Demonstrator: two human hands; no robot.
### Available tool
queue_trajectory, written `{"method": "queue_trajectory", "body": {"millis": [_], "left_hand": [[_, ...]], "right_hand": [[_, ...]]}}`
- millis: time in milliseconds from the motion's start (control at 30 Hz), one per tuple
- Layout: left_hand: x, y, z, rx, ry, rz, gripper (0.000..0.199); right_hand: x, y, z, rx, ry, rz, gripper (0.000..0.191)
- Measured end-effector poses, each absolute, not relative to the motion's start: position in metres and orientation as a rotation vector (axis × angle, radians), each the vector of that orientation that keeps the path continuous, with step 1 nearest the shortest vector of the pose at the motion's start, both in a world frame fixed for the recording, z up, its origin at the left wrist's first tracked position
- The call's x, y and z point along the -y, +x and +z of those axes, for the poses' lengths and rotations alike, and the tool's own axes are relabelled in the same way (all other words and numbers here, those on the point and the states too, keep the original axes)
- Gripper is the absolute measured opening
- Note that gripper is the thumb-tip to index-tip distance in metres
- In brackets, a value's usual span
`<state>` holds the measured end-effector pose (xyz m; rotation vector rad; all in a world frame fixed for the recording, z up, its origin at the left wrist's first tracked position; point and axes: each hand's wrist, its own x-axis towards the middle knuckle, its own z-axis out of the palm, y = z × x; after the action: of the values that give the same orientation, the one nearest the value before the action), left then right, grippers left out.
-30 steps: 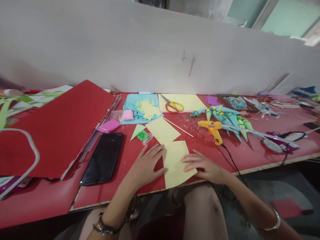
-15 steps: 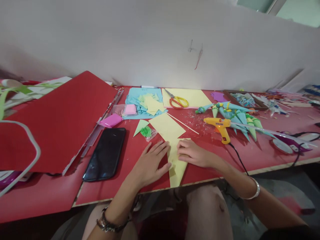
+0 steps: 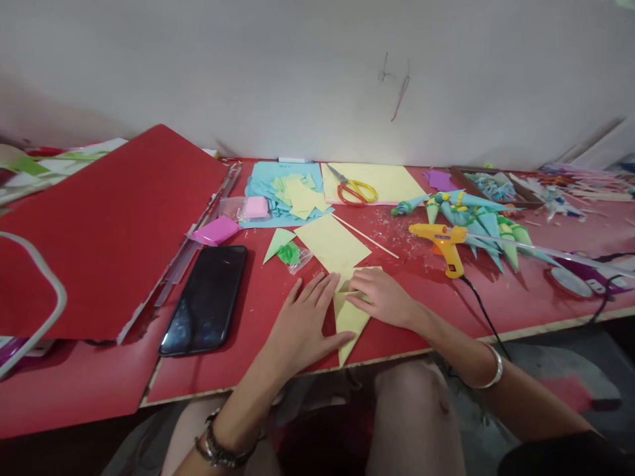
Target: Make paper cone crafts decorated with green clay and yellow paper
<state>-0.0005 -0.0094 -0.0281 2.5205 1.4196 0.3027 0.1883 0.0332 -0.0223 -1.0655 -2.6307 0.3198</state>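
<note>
Paper (image 3: 351, 318), pale yellow and folded to a point, lies at the front edge of the red-topped counter (image 3: 268, 297). The left hand (image 3: 302, 330) rests flat, fingers slightly spread, thumb on the sheet. The right hand (image 3: 384, 297) curls its fingers close together over the fold; whether they pinch it, I cannot tell.

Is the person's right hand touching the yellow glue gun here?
Apart. The head view shows red tabletop between the right hand and the yellow glue gun.
</note>
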Motion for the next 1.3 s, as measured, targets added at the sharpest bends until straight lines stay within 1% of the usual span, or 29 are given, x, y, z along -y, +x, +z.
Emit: {"method": "queue_trajectory", "body": {"millis": [467,933,1100,1300], "left_hand": [[0.009,-0.001,-0.026,-1.424,2.536,0.271,0.084],[0.019,-0.001,-0.028,-1.425,2.549,0.318,0.084],[0.023,-0.001,-0.027,-1.424,2.564,0.319,0.076],[0.028,-0.003,-0.025,-1.39,2.599,0.281,0.058]], "right_hand": [[-0.033,0.187,-0.028,2.628,-1.126,0.176,0.022],[-0.034,0.183,-0.027,2.64,-1.161,0.146,0.022],[-0.034,0.183,-0.026,2.643,-1.176,0.175,0.024],[-0.035,0.183,-0.026,2.643,-1.179,0.21,0.025]]}}
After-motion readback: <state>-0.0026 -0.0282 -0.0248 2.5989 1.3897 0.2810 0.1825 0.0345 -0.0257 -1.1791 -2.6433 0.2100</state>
